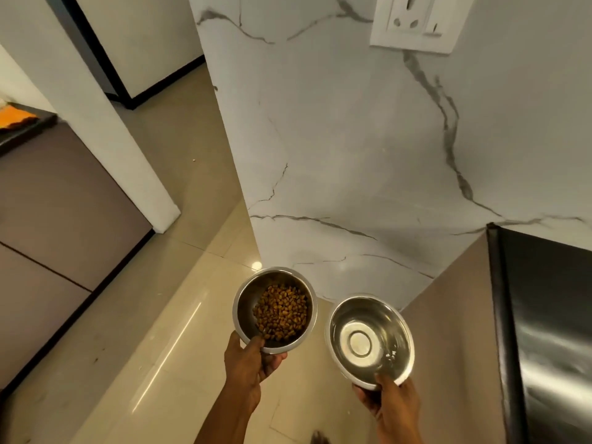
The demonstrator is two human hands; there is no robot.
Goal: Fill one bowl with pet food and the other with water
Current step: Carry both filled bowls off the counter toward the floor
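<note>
1. Hands held two round stainless steel bowls side by side above a glossy beige tiled floor, neither bowl touching the other.
2. The left hand was clenched on the near rim of the round steel bowl of brown kibble, thumb hooked over the rim and inside, fingers curled beneath the base.
3. Brown pet-food pellets lay heaped in that bowl, gathered toward the side nearest the left thumb, with bare metal showing on the far side.
4. The right hand gripped the near rim of the second round steel bowl, thumb on the inner edge and fingers underneath.
5. That second bowl sat just right of the kibble bowl and slightly nearer the person; clear water appeared to lie in it, with glints near the thumb, though its depth could not be told.
6. Beyond both hands stood a white marble-patterned wall with grey veins.
7. To the right of the right hand stood a tall dark reflective appliance beside a brown panel.
8. Well to the left of the left hand ran brown cabinet fronts.
</note>
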